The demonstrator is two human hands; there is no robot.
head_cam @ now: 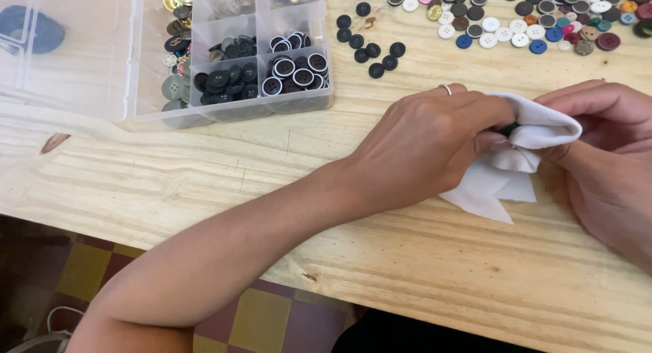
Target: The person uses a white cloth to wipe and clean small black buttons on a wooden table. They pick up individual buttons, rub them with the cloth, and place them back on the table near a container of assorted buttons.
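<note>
White cloth (516, 156) is pinched between both hands: the left hand (424, 146) closes its fingertips on a fold with something small and dark, likely a button (509, 128), tucked inside; the right hand (604, 156) grips the other side. Rubbing well probably means keeping the cloth taut and turning the dark piece between the pads. Beyond the left hand sits a clear box (231, 61), compartments sorted by colour; loose black buttons (367, 37) lie between. A mixed pile (530, 17) lies above the right hand. No labels show.
</note>
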